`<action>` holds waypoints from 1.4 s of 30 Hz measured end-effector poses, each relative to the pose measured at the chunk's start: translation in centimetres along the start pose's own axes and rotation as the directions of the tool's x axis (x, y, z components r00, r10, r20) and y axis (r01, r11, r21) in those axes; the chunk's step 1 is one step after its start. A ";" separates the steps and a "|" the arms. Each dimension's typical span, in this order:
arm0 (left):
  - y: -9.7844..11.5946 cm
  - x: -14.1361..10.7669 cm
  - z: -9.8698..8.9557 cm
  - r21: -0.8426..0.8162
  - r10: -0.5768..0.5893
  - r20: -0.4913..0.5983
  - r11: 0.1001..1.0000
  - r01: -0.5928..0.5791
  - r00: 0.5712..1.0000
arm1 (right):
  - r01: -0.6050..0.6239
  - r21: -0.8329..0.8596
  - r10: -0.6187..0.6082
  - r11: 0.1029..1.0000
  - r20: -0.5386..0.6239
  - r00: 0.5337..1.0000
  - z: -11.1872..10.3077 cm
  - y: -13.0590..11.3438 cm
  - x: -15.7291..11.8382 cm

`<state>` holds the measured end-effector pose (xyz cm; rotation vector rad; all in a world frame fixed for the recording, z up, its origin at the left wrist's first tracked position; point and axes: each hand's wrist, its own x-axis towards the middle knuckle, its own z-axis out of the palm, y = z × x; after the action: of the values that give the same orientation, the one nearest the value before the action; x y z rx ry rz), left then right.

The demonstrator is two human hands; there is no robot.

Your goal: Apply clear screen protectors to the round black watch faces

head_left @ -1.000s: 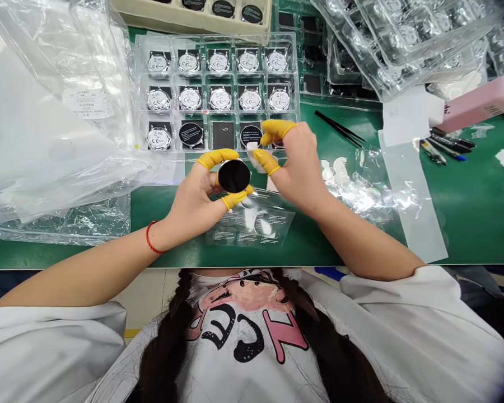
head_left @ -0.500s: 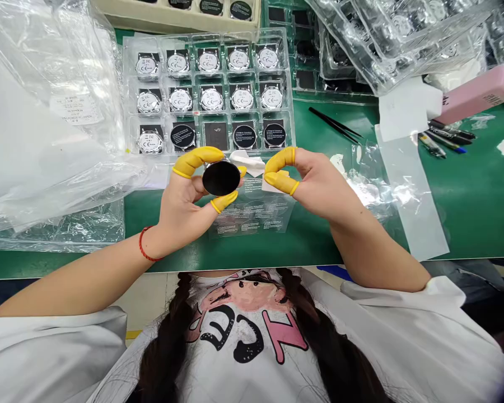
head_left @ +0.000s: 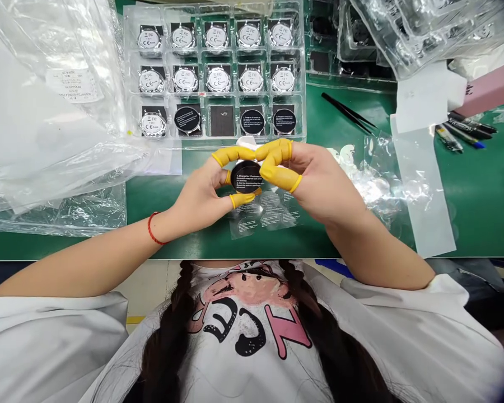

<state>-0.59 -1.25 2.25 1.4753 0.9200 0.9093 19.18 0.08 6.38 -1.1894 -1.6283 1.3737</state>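
Observation:
My left hand, with yellow finger cots, grips a round watch body by its rim, its black face turned up. Over that face lies a clear round film with white print. My right hand, also in yellow cots, pinches at the film's right edge, thumb and forefinger close together. Whether the film touches the glass all over I cannot tell. Beneath both hands a clear sheet of printed films rests on the green table. A white cloth or paper is partly hidden behind the fingers.
Beyond my hands stands a clear compartment tray with several watches, most back up, some showing printed faces. Black tweezers, pens and a pink bottle lie right. Plastic bags cover the left; stacked trays stand far right.
My two hands have come together. The printed film, held apart at the right before, is now over the watch's black face. The view has shifted, so the tray sits higher.

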 end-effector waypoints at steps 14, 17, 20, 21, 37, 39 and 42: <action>-0.4 0.0 0.0 -0.047 0.039 0.019 0.998 -0.038 0.999 | -0.074 0.126 0.076 0.989 -0.016 0.997 0.5 0.2 0.3; -0.4 0.0 0.0 -0.034 0.043 0.015 0.999 -0.042 0.999 | -0.064 0.121 0.068 0.991 -0.026 0.997 0.6 0.3 0.2; -0.3 0.0 0.1 -0.047 0.039 0.016 0.998 -0.038 0.999 | -0.056 0.095 0.060 0.994 -0.043 0.997 0.7 0.3 0.2; -0.3 0.0 0.1 -0.055 0.036 0.016 0.998 -0.035 0.999 | -0.051 0.087 0.055 0.995 -0.047 0.997 0.7 0.2 0.2; -0.2 0.1 0.2 -0.055 0.033 -0.007 0.998 -0.033 0.999 | 0.033 -0.093 -0.042 0.995 -0.098 0.994 0.9 0.4 -0.1; -0.3 0.1 0.2 -0.050 0.052 -0.002 0.997 -0.052 0.999 | 0.030 -0.107 -0.041 0.994 -0.103 0.994 0.9 0.3 -0.2; -0.5 0.0 0.1 -0.034 0.061 0.002 0.998 -0.061 0.998 | 0.027 -0.117 -0.039 0.993 -0.103 0.994 0.8 0.3 -0.2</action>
<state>-0.52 -1.20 1.76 1.4820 0.8574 0.9624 18.56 -0.37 5.88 -1.2740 -1.6634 1.1897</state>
